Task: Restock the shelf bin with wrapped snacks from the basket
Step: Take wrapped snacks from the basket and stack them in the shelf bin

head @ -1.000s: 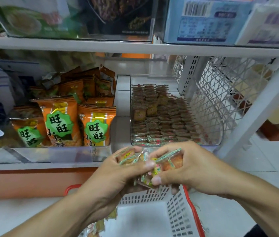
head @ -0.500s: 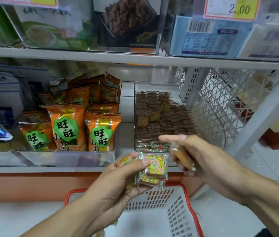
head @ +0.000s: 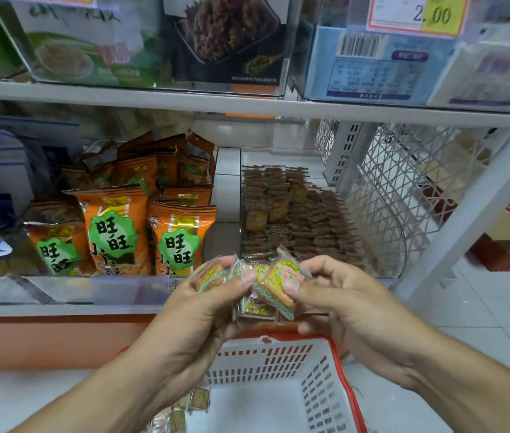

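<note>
Fingers of both hands are closed on small wrapped snacks, held together at chest height in front of a shop shelf. Left hand (head: pixel 213 295) grips a bundle of several clear-wrapped crackers between thumb and curled fingers; right hand (head: pixel 338 295) pinches one square wrapped snack (head: pixel 281 284) at the edge of that bundle, thumb on its face. Half a second earlier the right hand was reaching forward toward the shelf bin with a single packet while the left held the bundle alone; now the right hand is back at the bundle, taking hold of another packet. That suggests one snack has likely gone into the bin and the next is being peeled off, so the restocking looks to be running piece by piece. Directly behind the hands sits the clear shelf bin (head: pixel 381 270), already holding neat rows of the same brown crackers, with open room near its front. Below the hands is a white basket with a red rim (head: pixel 345 382); a few more wrapped snacks (head: pixel 197 398) lie in its near left corner, partly hidden by the left forearm. To the left of the bin stand orange snack bags (head: pixel 181 242) with green labels. A yellow price tag (head: pixel 435 14) reading 2.00 hangs on the shelf above.
</note>
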`<state>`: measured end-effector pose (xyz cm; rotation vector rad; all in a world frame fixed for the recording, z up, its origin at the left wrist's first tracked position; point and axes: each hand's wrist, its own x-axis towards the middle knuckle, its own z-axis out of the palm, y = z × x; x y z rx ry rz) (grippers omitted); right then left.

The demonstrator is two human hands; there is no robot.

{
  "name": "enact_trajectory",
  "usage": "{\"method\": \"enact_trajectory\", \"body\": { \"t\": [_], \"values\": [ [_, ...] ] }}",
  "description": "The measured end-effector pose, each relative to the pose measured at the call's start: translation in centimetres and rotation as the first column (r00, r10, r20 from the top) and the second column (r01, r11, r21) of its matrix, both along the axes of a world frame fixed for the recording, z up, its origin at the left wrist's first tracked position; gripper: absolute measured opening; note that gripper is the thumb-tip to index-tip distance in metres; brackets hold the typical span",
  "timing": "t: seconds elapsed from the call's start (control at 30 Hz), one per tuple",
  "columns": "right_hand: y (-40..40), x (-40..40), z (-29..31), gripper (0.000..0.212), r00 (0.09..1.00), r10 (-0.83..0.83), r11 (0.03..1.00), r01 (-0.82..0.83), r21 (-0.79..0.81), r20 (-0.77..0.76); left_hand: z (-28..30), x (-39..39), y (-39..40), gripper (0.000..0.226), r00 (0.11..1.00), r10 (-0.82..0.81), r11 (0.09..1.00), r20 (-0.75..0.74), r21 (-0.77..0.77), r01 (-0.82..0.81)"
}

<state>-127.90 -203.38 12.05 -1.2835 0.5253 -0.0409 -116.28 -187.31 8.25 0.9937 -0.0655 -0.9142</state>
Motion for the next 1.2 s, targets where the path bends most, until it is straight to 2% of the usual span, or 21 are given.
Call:
{"method": "enact_trajectory", "body": {
  "t": [0.13,0.2,0.3,0.4,0.5,0.63,0.77,0.87,1.0,1.1,1.2],
  "values": [
    [0.9,0.1,-0.2,0.052,0.998,-0.067,0.987,0.064,0.149,0.018,0.0,0.0,0.0,0.082,1.0,0.0,1.0,0.006,-0.01,0.001],
    [1.1,0.1,-0.2,0.047,0.997,-0.076,0.993,0.073,0.093,0.031,0.0,0.0,0.1,0.082,1.0,0.004,1.0,0.012,-0.01,-0.004],
    [1.2,0.0,-0.2,0.023,0.999,-0.043,0.999,0.043,-0.007,0.011,0.2,-0.1,0.1,0.08,1.0,-0.003,1.0,0.003,0.0,0.003],
    [0.7,-0.2,0.0,0.041,1.0,0.009,0.998,-0.01,-0.066,-0.027,0.3,0.1,0.3,0.079,0.998,-0.055,0.998,-0.02,0.022,0.055],
    [0.0,-0.3,0.5,0.047,0.992,0.119,0.967,-0.126,-0.224,-0.044,0.4,0.0,0.5,0.082,0.988,-0.144,0.987,-0.051,0.061,0.147],
    [-0.3,-0.3,0.5,0.033,0.964,0.265,0.927,-0.265,-0.267,-0.034,0.6,-0.2,0.6,0.079,0.983,-0.154,0.987,-0.099,0.033,0.157],
    [-0.7,-0.2,0.0,0.021,0.985,0.164,0.964,-0.151,-0.219,0.043,1.0,0.0,0.4,0.071,0.989,-0.086,0.996,-0.119,-0.021,0.084],
    [-1.1,-0.2,0.2,0.028,0.985,0.164,0.962,-0.146,-0.233,0.059,1.1,0.0,0.4,0.055,0.991,-0.07,0.997,-0.112,-0.039,0.066],
    [-0.6,-0.3,0.4,0.032,0.953,0.301,0.886,-0.288,-0.365,-0.022,0.6,-0.3,0.4,0.066,0.995,-0.046,0.999,-0.092,0.023,0.048],
    [-0.4,-0.3,0.3,0.034,0.95,0.31,0.915,-0.31,-0.26,-0.04,0.4,-0.6,0.4,0.065,0.997,-0.034,0.998,-0.073,0.048,0.037],
    [-0.7,-0.5,0.5,0.04,0.969,0.246,0.951,-0.248,-0.183,-0.033,0.6,-0.5,0.4,0.066,0.997,0.014,1.0,-0.071,0.006,-0.014]
  ]
}}
